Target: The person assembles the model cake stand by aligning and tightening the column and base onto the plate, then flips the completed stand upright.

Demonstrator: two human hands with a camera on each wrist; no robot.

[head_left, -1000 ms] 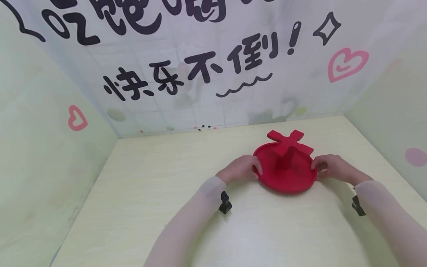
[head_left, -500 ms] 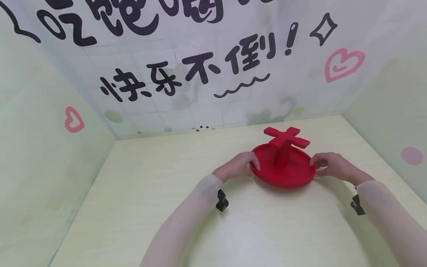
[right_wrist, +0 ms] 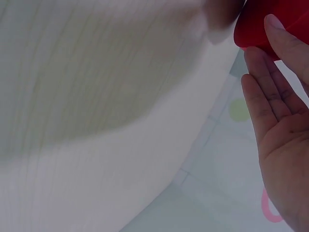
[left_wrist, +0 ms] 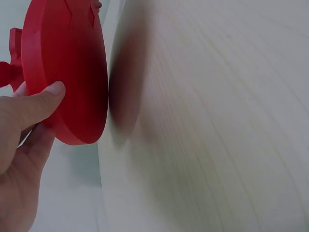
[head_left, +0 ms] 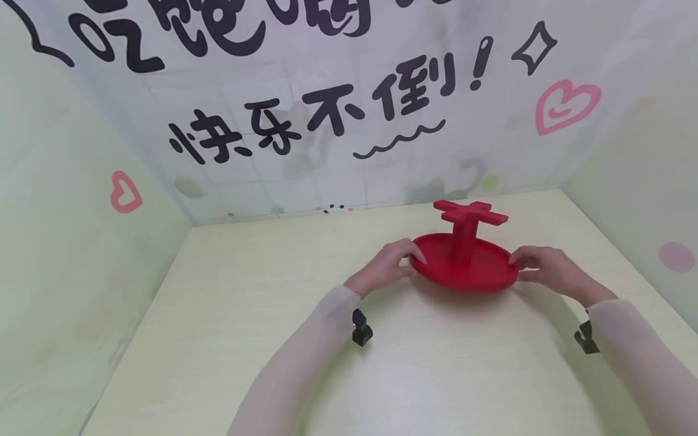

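A red round dish bears a thick red post at its middle, topped by a flat red cross. My left hand pinches the left rim, and my right hand holds the right rim. In the left wrist view the dish's underside bulges outward close to the tabletop; the left hand's thumb presses against it. Only a corner of the dish shows in the right wrist view, between the right hand's thumb and fingers.
The pale wood-grained tabletop meets a white printed back wall behind the dish. Pale side walls stand at the left and right. A small black device sits at the left wrist, another at the right.
Between both hands the dish has tilted. Its post and cross now stand more upright, its face looks narrower, and its near edge lies higher in the view. Both hands kept hold of the rim.
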